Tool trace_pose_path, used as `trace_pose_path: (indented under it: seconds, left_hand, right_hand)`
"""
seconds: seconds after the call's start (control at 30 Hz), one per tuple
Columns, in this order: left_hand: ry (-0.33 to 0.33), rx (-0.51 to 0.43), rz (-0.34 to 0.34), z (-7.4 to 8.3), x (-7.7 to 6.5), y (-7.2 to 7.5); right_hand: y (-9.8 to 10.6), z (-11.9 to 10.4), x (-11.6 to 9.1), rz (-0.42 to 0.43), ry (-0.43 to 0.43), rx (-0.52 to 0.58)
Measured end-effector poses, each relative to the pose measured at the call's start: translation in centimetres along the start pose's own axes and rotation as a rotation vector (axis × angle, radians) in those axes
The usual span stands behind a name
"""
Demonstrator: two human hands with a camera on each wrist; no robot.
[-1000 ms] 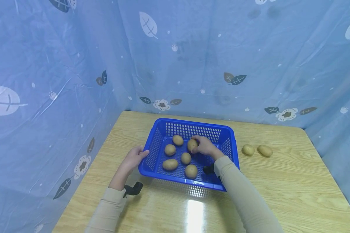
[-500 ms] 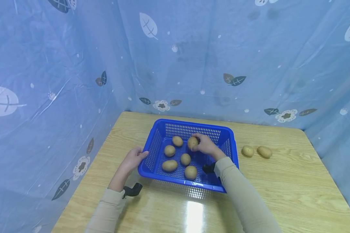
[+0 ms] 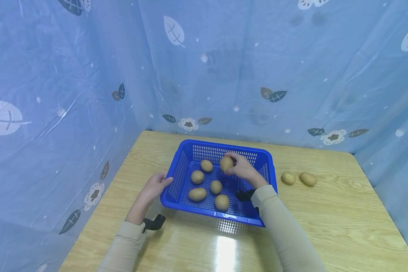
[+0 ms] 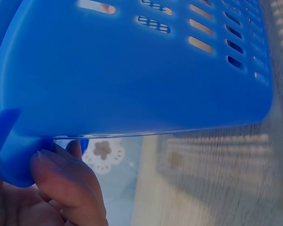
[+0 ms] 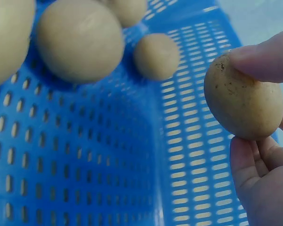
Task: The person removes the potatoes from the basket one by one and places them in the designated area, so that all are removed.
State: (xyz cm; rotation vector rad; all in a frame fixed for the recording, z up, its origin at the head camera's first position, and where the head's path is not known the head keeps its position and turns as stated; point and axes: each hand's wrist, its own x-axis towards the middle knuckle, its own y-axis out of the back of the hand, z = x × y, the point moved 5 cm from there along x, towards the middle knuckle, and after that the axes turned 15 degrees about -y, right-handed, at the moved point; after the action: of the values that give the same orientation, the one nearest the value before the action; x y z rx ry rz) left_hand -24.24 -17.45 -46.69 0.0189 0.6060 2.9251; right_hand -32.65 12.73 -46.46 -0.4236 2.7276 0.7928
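A blue perforated plastic basket (image 3: 221,215) stands on the table, with several potatoes spread over its floor. My left hand (image 3: 153,187) grips the basket's left rim, thumb on top; in the left wrist view the fingers (image 4: 68,181) curl under the lip. My right hand (image 3: 243,168) pinches a potato (image 3: 226,164) above the basket floor near the far side. The right wrist view shows this potato (image 5: 243,99) between thumb and fingers, with dark specks near one end. Closest to it inside the basket are a small potato (image 3: 206,165) and another potato (image 3: 215,187).
Two potatoes, a rounder one (image 3: 288,177) and a longer one (image 3: 308,179), lie on the wooden table (image 3: 340,211) right of the basket. Blue patterned curtains (image 3: 224,75) close off the back and sides. A black wrist mount (image 3: 245,195) hangs low inside the basket.
My right hand has lifted the potato slightly off the basket floor, up and a little to the right. The left hand keeps its grip on the rim.
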Motion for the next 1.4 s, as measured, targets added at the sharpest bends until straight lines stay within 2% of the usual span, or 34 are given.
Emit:
trace_pose_path:
  seconds: [0.2, 0.4, 0.53, 0.9, 1.4]
  left_hand:
    - [-0.004, -0.005, -0.001, 0.0, 0.0, -0.1]
    - [-0.012, -0.01, -0.007, 0.0, 0.0, -0.3]
    - [-0.001, -0.01, -0.009, 0.0, -0.1, -0.4]
    - [0.027, 0.018, -0.004, -0.3, -0.3, -0.1]
    - [0.013, 0.025, 0.0, 0.1, -0.1, 0.1]
  right_hand:
    - [0.8, -0.2, -0.7, 0.011, 0.003, 0.047]
    - [1.8, -0.5, -1.8, -0.02, 0.03, 0.192]
    - [2.2, -0.4, -2.5, -0.018, 0.035, 0.229]
    - [3.2, -1.0, -4.7, 0.019, 0.093, 0.256]
    - [7.3, -0.2, -6.8, 0.11, 0.208, 0.261]
